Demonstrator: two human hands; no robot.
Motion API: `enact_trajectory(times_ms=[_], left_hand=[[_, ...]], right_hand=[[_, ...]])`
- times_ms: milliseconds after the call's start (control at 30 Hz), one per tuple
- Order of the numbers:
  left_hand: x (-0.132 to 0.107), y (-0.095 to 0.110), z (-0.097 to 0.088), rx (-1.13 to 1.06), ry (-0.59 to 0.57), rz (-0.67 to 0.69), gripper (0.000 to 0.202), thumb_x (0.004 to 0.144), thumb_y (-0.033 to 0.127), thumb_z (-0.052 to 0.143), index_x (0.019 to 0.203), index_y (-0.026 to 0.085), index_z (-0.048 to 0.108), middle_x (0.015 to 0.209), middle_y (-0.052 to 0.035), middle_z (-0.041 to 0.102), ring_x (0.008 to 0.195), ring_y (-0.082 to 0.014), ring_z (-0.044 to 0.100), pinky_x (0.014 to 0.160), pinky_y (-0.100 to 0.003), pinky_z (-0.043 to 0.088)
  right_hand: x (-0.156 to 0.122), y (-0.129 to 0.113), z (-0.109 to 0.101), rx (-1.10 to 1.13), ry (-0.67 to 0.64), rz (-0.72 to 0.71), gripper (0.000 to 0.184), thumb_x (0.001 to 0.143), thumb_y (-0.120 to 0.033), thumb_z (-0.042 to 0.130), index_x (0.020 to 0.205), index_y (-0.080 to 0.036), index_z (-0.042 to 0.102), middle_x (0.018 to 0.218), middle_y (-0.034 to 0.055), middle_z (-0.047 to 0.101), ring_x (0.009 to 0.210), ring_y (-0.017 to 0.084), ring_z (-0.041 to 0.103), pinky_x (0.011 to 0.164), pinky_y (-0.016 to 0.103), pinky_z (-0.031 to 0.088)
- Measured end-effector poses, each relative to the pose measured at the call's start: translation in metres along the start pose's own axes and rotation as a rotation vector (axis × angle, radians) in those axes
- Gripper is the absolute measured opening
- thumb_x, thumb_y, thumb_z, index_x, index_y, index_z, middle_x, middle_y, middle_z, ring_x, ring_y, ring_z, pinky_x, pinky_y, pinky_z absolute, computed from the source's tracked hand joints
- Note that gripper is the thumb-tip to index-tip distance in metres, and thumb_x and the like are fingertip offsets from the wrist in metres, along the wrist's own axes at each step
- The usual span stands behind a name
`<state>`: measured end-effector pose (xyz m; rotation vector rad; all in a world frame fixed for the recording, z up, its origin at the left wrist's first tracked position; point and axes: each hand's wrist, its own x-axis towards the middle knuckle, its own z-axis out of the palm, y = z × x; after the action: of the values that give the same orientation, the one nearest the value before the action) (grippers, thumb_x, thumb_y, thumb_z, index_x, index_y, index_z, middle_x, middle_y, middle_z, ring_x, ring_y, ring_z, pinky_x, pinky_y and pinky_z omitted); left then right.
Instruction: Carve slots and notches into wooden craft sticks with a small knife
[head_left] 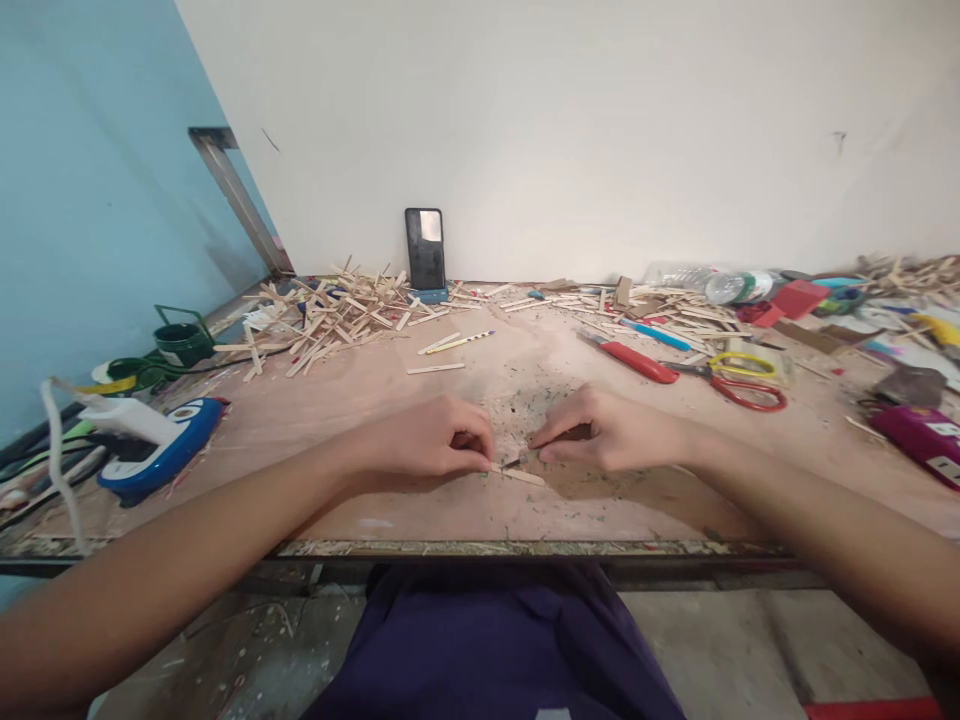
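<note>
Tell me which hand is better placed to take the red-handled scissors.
Probably the right hand: the scissors lie on its side of the table, nothing between. The left hand pinches the small stick and would have to cross over.

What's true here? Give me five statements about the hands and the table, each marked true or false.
1. The left hand pinches a stick on the table. True.
2. The phone lies flat. False: it stands upright against the wall.
3. The scissors lie to the right of the right hand. True.
4. The right hand holds the red cutter. False: the cutter lies apart, beyond the hand.
5. The stick pile lies at the back left. True.
</note>
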<state>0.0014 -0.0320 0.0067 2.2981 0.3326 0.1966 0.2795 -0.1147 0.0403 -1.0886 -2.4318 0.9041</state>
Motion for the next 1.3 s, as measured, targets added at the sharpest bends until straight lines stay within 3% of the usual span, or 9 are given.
enact_trajectory(times_ms=[300, 1300], left_hand=[[0.0003, 0.0, -0.0002, -0.001, 0.0, 0.001, 0.017, 0.101, 0.031, 0.074, 0.093, 0.018, 0.08, 0.094, -0.0048, 0.076, 0.083, -0.0152, 0.066, 0.074, -0.026, 0.046], [0.0007, -0.0009, -0.0014, 0.021, -0.012, 0.026, 0.017, 0.102, 0.031, 0.074, 0.093, 0.018, 0.081, 0.094, -0.004, 0.076, 0.081, -0.0142, 0.065, 0.072, -0.026, 0.044]], right_hand=[[-0.0012, -0.0025, -0.0004, -0.062, -0.017, -0.068, 0.029, 0.105, -0.03, 0.065, 0.105, -0.014, 0.09, 0.082, 0.0095, 0.082, 0.063, 0.013, 0.064, 0.062, 0.026, 0.043], [-0.0019, -0.0016, -0.0006, -0.05, -0.002, -0.071, 0.031, 0.105, -0.031, 0.065, 0.107, -0.013, 0.09, 0.083, 0.0097, 0.083, 0.063, 0.014, 0.064, 0.062, 0.027, 0.044]])
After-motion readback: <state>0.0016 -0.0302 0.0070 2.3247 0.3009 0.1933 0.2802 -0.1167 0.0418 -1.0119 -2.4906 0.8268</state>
